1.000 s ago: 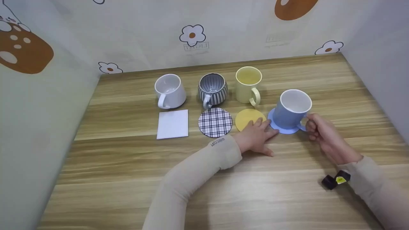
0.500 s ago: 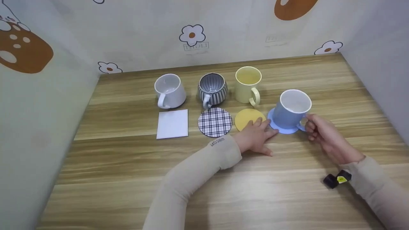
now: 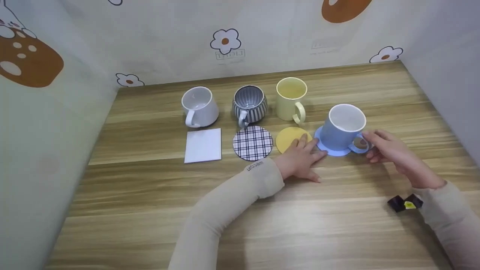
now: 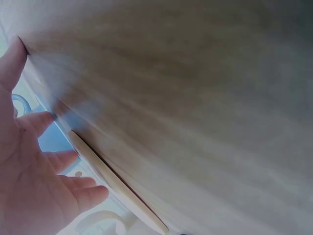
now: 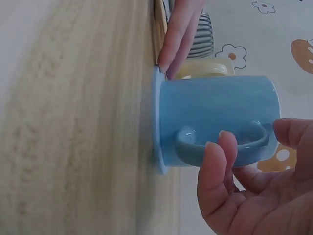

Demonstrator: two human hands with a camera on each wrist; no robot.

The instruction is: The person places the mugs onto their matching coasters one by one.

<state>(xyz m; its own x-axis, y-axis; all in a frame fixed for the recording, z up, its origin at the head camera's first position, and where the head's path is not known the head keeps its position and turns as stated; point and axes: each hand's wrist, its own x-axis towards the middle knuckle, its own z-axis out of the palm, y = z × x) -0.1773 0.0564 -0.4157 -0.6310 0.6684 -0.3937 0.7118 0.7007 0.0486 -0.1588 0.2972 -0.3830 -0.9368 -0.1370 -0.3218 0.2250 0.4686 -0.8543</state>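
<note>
A blue mug (image 3: 335, 135) stands upright on a round blue coaster (image 3: 336, 152) at the right of the row. My right hand (image 3: 395, 150) is beside its handle (image 5: 198, 152), fingers loosened, the thumb and fingertips close around the handle without a firm grip. With fingers spread, my left hand (image 3: 300, 160) lies flat, its fingertips at the blue coaster's edge and over part of a round yellow coaster (image 3: 288, 138). The left wrist view shows the same palm and spread fingers from low down. Behind the yellow coaster is a pale yellow mug (image 3: 287, 108).
Farther left, a striped grey mug (image 3: 257, 112) stands behind a round plaid coaster (image 3: 252, 143), and a white mug (image 3: 206, 112) behind a square white coaster (image 3: 203, 145). Patterned walls (image 3: 172, 45) border the wooden table (image 3: 150, 210) at the back and both sides.
My right hand has loosened from the mug's handle and shifted slightly right, leaving more of the handle showing. The left hand, the mugs and the coasters stay in place.
</note>
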